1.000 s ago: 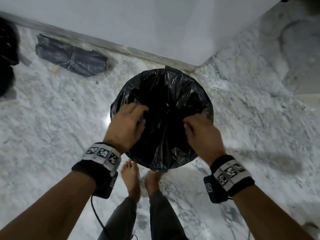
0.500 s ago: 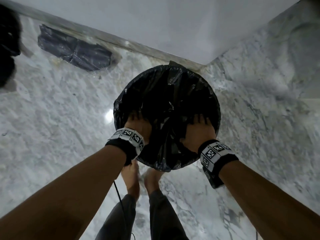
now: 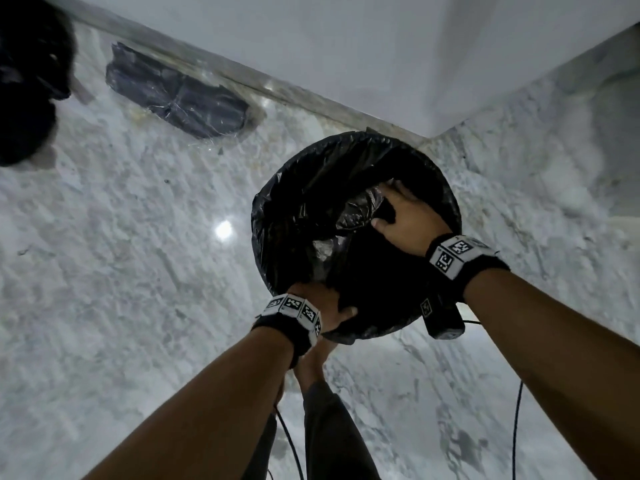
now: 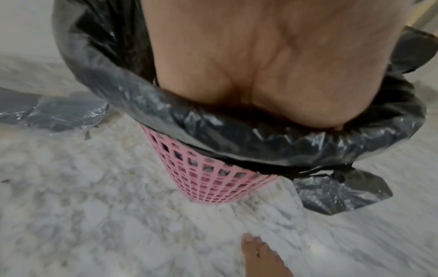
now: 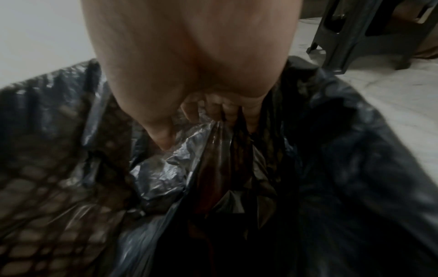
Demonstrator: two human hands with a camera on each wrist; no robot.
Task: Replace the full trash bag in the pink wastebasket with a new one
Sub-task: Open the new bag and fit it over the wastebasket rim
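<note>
Black plastic of the trash bag (image 3: 311,188) lines the pink wastebasket (image 4: 213,180), which stands on the marble floor (image 3: 121,271) near the wall corner, its top edge folded over the rim. Your left hand (image 3: 325,303) grips the bag-covered near rim, thumb outside and fingers hidden inside. Your right hand (image 3: 405,216) reaches inside the basket, its fingers (image 5: 213,110) curled on a gathered fold of the liner.

We've open marble floor (image 3: 121,271) left of the wastebasket (image 4: 213,180); the wall (image 3: 311,46) crowds behind, and a folded bag pack (image 3: 180,98) lies alongside it.
</note>
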